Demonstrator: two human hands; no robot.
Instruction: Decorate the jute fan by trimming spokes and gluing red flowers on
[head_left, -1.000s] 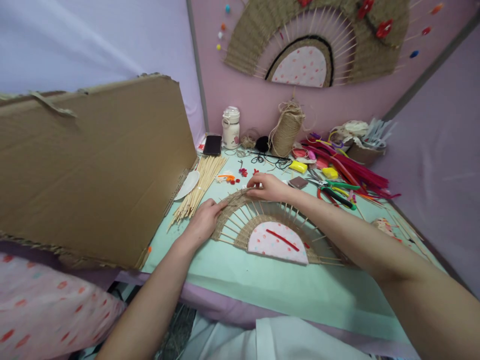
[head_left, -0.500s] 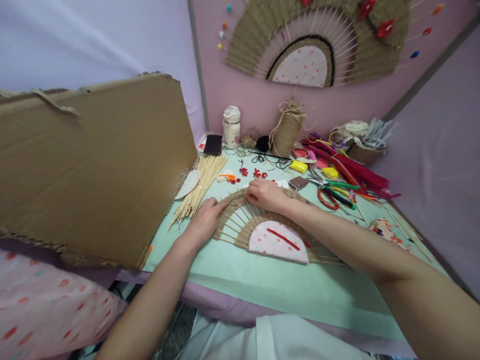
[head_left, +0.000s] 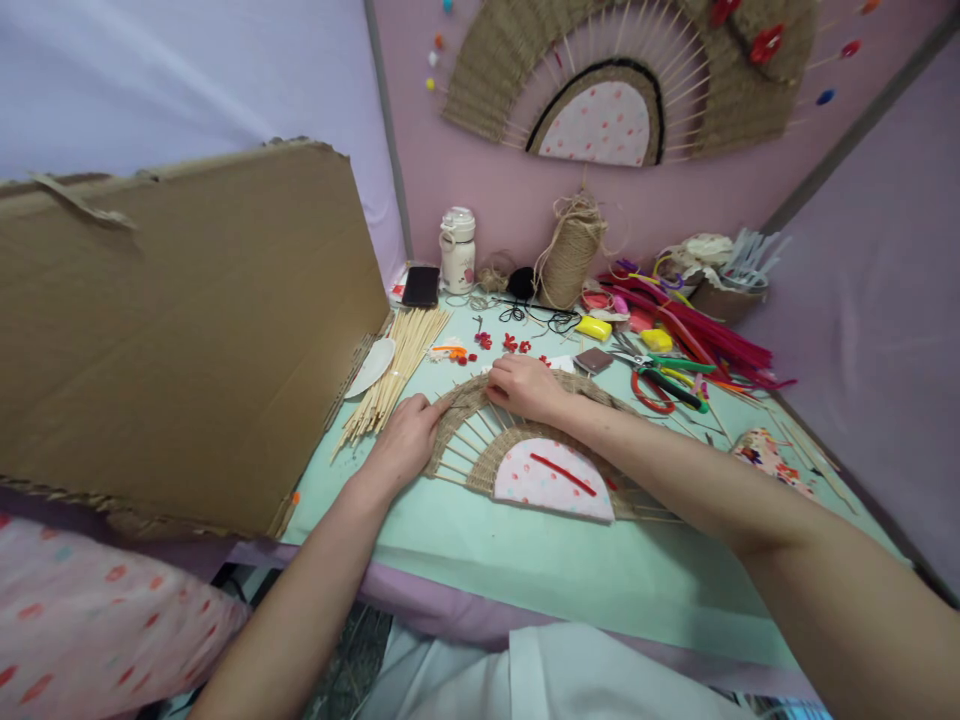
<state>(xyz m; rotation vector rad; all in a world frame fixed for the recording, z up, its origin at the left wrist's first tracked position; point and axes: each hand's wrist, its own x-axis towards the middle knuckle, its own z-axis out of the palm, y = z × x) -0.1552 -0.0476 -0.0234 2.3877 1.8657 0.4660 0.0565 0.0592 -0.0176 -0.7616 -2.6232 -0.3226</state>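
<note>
A half-round fan of thin sticks woven with twine (head_left: 491, 464) lies on the table before me. Its middle is a white half-circle with pink spots (head_left: 525, 482), and a thin red strip (head_left: 562, 474) rests across that. At the fan's left end, my left hand (head_left: 405, 440) grips the outer woven band, fingers closed at its rim. My right hand (head_left: 523, 386) is closed over the top of the same band, fingertips pinched around the weave; whether a loose strand is between them is hidden. My right forearm covers the fan's right part.
Left of the fan lie a bundle of sticks (head_left: 397, 370) and a tall cardboard sheet (head_left: 195, 340). Behind are small red flowers (head_left: 511, 342), a bottle (head_left: 458, 262) and a twine spool (head_left: 571, 255). Pliers (head_left: 671, 385) and red pipe cleaners (head_left: 705, 330) lie right.
The whole view has shifted slightly. Both hands keep their places on the fan, with hardly any finger movement visible.
</note>
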